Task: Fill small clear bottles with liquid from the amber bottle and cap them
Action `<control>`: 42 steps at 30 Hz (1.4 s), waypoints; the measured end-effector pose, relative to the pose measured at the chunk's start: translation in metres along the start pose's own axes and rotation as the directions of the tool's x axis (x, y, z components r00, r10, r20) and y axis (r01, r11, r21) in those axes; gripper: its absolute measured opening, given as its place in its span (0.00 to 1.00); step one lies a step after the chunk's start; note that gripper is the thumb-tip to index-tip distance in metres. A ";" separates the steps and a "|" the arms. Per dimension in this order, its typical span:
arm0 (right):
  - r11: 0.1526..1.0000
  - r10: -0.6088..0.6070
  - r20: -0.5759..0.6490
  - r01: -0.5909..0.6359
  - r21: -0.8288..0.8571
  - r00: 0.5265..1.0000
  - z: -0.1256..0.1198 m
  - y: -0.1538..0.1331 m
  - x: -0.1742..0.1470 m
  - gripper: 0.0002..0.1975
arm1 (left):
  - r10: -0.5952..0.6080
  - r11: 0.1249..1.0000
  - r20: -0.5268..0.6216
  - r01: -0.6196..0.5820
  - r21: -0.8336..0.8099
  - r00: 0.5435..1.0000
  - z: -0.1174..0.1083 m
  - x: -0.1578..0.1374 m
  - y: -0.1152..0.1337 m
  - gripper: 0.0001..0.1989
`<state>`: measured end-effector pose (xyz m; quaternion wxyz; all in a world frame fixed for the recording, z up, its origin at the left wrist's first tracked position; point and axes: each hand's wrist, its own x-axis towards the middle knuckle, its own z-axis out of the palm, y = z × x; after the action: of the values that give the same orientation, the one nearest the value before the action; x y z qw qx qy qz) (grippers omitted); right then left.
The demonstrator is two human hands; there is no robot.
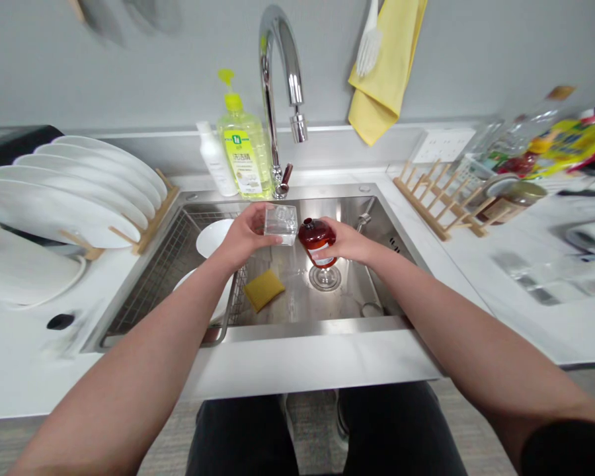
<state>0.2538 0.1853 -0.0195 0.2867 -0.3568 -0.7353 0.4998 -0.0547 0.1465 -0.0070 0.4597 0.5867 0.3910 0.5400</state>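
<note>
Over the sink (297, 328), my left hand (248, 231) is closed on a clear square container (281, 223), perhaps a small glass. Close to its right, my right hand (346, 239) grips a brown bottle (317, 235) with a pale label. The bottle's mouth is uncapped and faces up, slightly tilted toward the container; the two stand a little apart. Beneath the bottle lies the drain (325, 277). A yellow sponge (264, 289) rests on the sink floor below my left hand.
A chrome faucet (282, 59) arches above. Dish soap (245, 152) and a white bottle (217, 160) stand behind the sink. White bowls (213, 237) sit in a wire basket (151, 277). Plates (64, 205) fill a left rack; a wooden rack (446, 198) stands right.
</note>
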 end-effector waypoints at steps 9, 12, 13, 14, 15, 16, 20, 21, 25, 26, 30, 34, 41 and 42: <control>0.988 0.030 -0.008 -0.031 -0.154 1.000 -0.001 -0.006 -0.002 0.37 | -0.048 0.994 0.053 0.043 0.096 0.997 0.003 -0.004 0.010 0.40; 0.986 0.048 -0.039 -0.054 -0.161 0.998 -0.001 -0.006 -0.002 0.36 | -0.053 0.991 0.061 0.045 0.127 0.997 0.003 -0.004 0.010 0.39; 0.987 0.053 -0.046 -0.059 -0.152 0.998 -0.001 -0.005 -0.002 0.36 | -0.058 0.990 0.065 0.049 0.133 0.996 0.003 -0.004 0.009 0.39; 0.988 0.056 -0.050 -0.062 -0.140 0.997 -0.002 -0.005 -0.002 0.36 | -0.064 0.989 0.069 0.054 0.140 0.996 0.003 -0.004 0.008 0.40; 0.990 0.057 -0.051 -0.063 -0.128 0.997 -0.002 -0.004 -0.002 0.36 | -0.071 0.987 0.071 0.060 0.148 0.995 0.002 -0.003 0.007 0.40; 0.991 0.056 -0.050 -0.062 -0.117 0.997 -0.002 -0.003 -0.002 0.37 | -0.077 0.986 0.071 0.065 0.155 0.994 0.002 -0.003 0.006 0.40; 0.993 0.042 -0.029 -0.045 -0.105 0.999 -0.001 -0.001 -0.001 0.38 | -0.083 0.984 0.075 0.069 0.166 0.994 0.000 -0.003 0.005 0.41; 0.993 0.037 -0.023 -0.039 -0.109 0.999 -0.001 -0.001 -0.001 0.38 | -0.082 0.983 0.081 0.067 0.168 0.993 0.000 -0.003 0.006 0.41; 0.986 0.024 -0.010 -0.025 -0.165 1.000 -0.001 -0.003 -0.002 0.37 | -0.093 0.979 0.105 0.072 0.188 0.990 0.000 -0.003 0.009 0.41; 0.983 0.024 -0.009 -0.026 -0.182 1.000 -0.001 -0.004 -0.002 0.37 | -0.095 0.978 0.107 0.073 0.198 0.990 0.000 -0.004 0.010 0.42; 0.976 0.029 -0.003 -0.029 -0.215 1.000 0.000 -0.007 -0.003 0.37 | -0.092 0.971 0.110 0.065 0.230 0.990 0.000 -0.004 0.011 0.43; 0.978 0.032 0.005 -0.030 -0.209 0.999 -0.001 -0.008 -0.003 0.35 | -0.094 0.974 0.106 0.069 0.214 0.990 -0.001 -0.003 0.008 0.45; 0.985 0.030 -0.007 -0.031 -0.170 1.000 -0.003 -0.006 -0.003 0.35 | -0.083 0.974 0.089 0.062 0.219 0.993 -0.003 -0.002 0.001 0.50; 0.985 0.031 -0.010 -0.032 -0.168 0.999 -0.003 -0.006 -0.003 0.35 | -0.077 0.976 0.087 0.058 0.211 0.993 -0.003 -0.002 0.001 0.50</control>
<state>0.2566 0.1830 -0.0133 0.2501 -0.3932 -0.7681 0.4391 -0.0577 0.1450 -0.0069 0.4319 0.6429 0.4428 0.4518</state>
